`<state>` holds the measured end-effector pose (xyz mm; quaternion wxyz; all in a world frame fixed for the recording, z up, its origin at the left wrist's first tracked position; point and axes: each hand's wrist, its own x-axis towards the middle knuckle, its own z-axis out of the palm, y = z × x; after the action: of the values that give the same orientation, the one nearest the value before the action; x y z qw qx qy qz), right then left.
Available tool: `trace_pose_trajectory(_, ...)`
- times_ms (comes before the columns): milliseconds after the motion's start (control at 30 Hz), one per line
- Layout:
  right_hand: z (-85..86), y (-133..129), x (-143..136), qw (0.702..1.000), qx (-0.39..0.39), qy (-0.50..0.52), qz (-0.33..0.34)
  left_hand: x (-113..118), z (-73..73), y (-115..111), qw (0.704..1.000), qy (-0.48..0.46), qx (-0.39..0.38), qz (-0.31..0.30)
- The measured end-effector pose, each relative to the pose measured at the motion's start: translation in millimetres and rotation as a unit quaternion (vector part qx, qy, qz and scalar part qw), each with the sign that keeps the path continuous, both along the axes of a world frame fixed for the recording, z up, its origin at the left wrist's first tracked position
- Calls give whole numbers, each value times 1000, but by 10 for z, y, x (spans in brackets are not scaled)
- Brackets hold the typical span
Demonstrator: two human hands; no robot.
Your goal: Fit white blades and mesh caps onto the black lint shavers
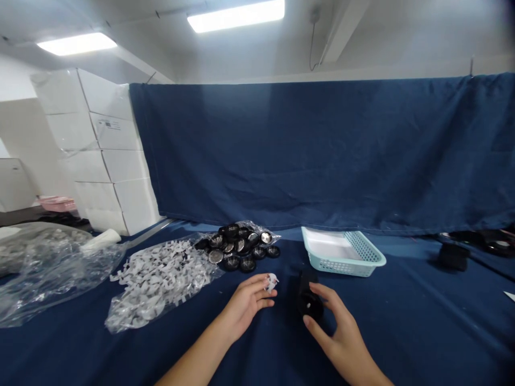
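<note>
My left hand holds a small white plastic piece at its fingertips, the other fingers loosely stretched out. To the right, my right hand has its thumb and fingers around a black, hollow, cup-like part. A small pale spot shows inside the dark opening of that part. The two hands are apart, low over the dark blue cloth. Left of my left hand lies a pile of small white plastic pieces on a clear bag. Beyond it is a heap of round black caps, some with silvery faces.
A light teal basket with white sheet material stands behind my right hand. White boxes are stacked at the left. A blue curtain closes off the back. Clear plastic bags lie far left; a black object with a cable sits right.
</note>
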<state>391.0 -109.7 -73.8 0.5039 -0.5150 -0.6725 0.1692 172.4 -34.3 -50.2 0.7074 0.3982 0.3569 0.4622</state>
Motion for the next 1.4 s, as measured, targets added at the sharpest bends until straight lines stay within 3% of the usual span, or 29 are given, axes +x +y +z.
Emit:
trace_pose_trajectory(200, 74, -33, -16, 987, -52, 132, 72, -27, 28, -15, 1000, -5, 15, 6)
trace_pose_trajectory(300, 75, -26, -8, 999, 1, 48, -3, -69, 84, -38, 998, 17, 53, 2)
trace_pose_trajectory(400, 66, 8, 35, 992, 53, -87, -80, -90, 104, -47, 993, 55, 100, -21)
trace_pose_trajectory(533, 14, 36, 79, 982, -37, -181, -31, -68, 41, -27, 983, 100, 149, -34)
trace_pose_trajectory(700, -53, 34, 53, 981, -117, -157, -8, -41, 32, -42, 969, 139, 204, -23)
trace_pose_trajectory(800, -16, -18, 17, 979, -114, -164, 39, -46, 165, -141, 945, 188, 267, -11)
trace_pose_trajectory(900, 56, -96, -16, 977, -113, -165, 75, -49, 327, -266, 873, 306, 380, -7)
trace_pose_trajectory(967, 93, -135, -31, 975, -114, -168, 87, -44, 393, -320, 845, 343, 410, -12)
trace_pose_trajectory(1400, 113, -170, -63, 972, -119, -189, 77, 38, 376, -379, 835, 337, 434, -43)
